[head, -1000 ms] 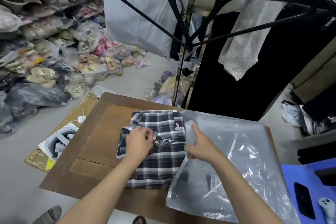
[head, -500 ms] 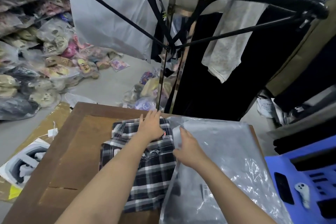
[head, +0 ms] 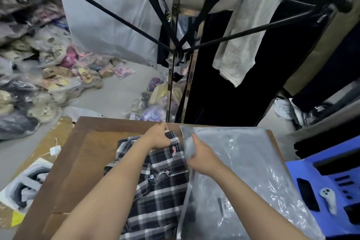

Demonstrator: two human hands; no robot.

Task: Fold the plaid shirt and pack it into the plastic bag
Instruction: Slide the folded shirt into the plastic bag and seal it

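- Two hands work mid-frame: the left hand [head: 158,137] has its fingers [head: 165,127] clenched on the far edge of the plaid shirt [head: 161,185], folded on the bench [head: 85,154].
- Right hand [head: 200,159] pinches the plastic bag [head: 249,161] edge beside it (likely lifting its mouth for loading).

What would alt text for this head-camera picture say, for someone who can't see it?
On a brown table, a left hand grips the far edge of a folded plaid shirt while the right hand holds the edge of a clear plastic bag beside it.
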